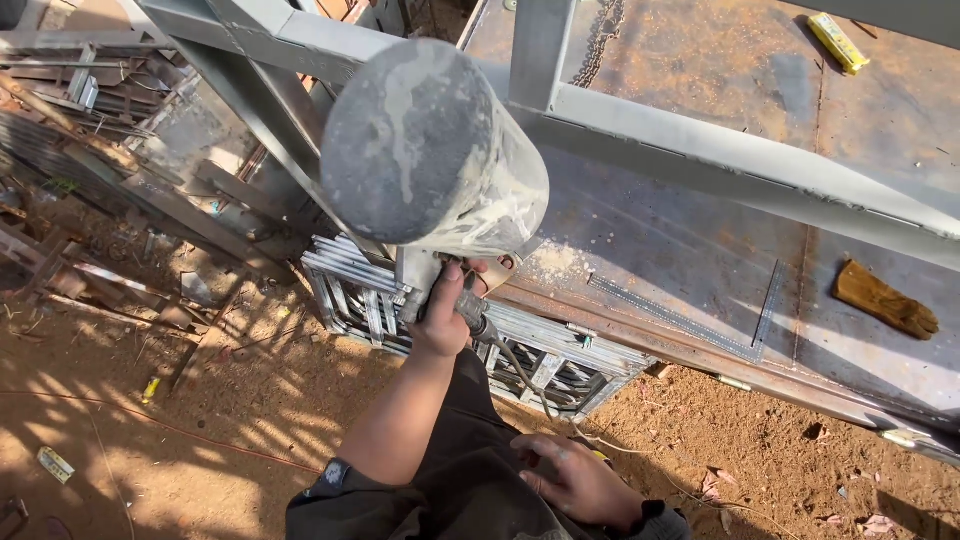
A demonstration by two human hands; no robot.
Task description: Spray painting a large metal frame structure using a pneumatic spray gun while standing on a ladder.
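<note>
My left hand (440,322) grips the handle of a spray gun (470,300). Its big grey paint-smeared cup (430,150) stands above the hand and fills the middle of the view. A thin hose (525,375) runs down from the gun toward my right hand (580,482). That hand lies on my dark trousers with its fingers spread and holds nothing. Just behind the cup runs a grey painted steel frame (700,150), which rests on a rusty steel table (700,60).
On the table lie a brown leather glove (885,300), a steel square (690,322), a yellow box (838,42) and a chain (600,40). Stacked grey metal grilles (560,360) sit below the table's edge. Scrap steel (120,170) covers the dirt at left.
</note>
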